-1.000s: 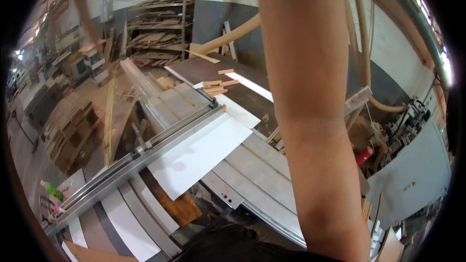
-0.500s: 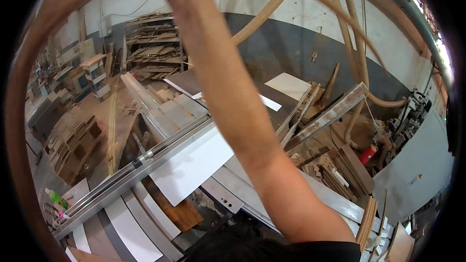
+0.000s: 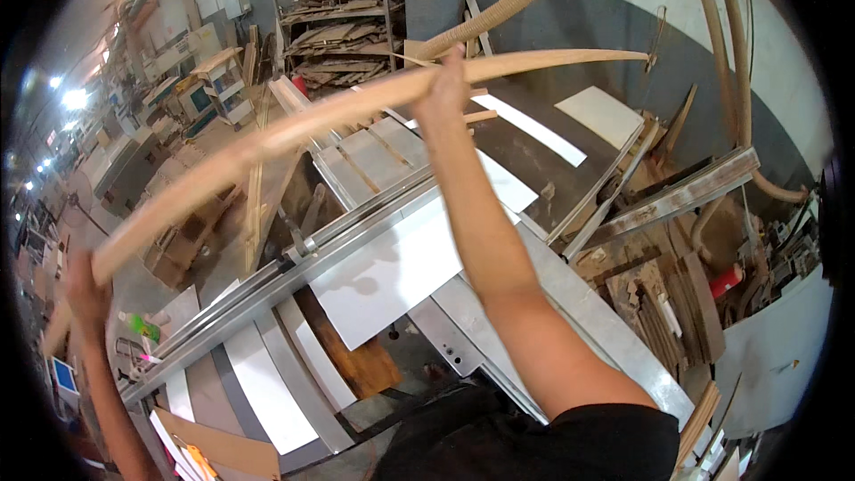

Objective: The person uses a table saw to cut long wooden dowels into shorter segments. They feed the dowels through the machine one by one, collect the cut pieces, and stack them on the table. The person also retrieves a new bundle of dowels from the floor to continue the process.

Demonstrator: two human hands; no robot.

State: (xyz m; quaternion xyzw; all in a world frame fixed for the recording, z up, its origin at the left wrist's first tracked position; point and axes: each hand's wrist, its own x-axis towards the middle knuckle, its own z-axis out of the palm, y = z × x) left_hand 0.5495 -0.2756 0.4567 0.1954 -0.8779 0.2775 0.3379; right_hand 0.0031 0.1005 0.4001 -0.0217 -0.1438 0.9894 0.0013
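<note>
A long light-coloured wooden strip (image 3: 294,118) spans the view, raised above the machine table and bent by the lens. My left hand (image 3: 87,296) is closed around it near its lower left end. Farther along, toward its thin right end, my right hand (image 3: 443,93) grips the same strip, with the arm stretched out. Below lies a white sheet panel (image 3: 383,281) on the table saw, against a long metal fence (image 3: 267,303). Two short wooden pieces stick out just beyond my right hand, partly hidden by it.
White strips lie on the machine bed (image 3: 606,334). A beam-like metal arm (image 3: 668,200) juts out at right, near wood offcuts and a red cylinder (image 3: 726,281). A loaded rack (image 3: 338,13) stands behind. Hoses hang at the wall. A green bottle (image 3: 142,327) is at left.
The wooden strip and my right hand have come down from the top of the view. My left hand now shows at the left. The view has shifted, with more of the workshop's left side visible.
</note>
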